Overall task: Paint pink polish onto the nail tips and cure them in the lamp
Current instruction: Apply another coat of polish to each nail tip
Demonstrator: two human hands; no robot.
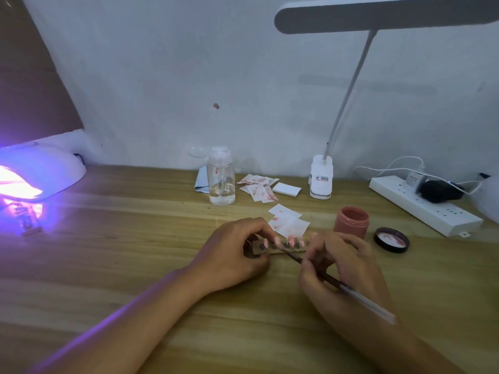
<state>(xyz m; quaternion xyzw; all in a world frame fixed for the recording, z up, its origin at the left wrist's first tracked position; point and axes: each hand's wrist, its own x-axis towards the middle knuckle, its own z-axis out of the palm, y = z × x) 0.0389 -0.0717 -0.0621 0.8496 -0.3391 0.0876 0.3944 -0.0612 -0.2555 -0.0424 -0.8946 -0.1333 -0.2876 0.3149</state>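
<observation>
Painting step: left hand [232,252] pinches the nail-tip strip [282,245], right hand [343,268] pinches the brush [351,290], seemingly touching a middle tip; next needs steady strokes, then lamp [40,172] at nine o'clock.

Curing lamp [40,174] far left; polish jar [351,222] right of nail strip [280,245] (lid [391,239] beside jar).

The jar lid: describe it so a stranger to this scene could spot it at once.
Find the white power strip on the right of the table. In front of it, right of the open pink jar, lies the lid. It alone is flat, round and black-rimmed, its pale inside smeared pink.
</observation>
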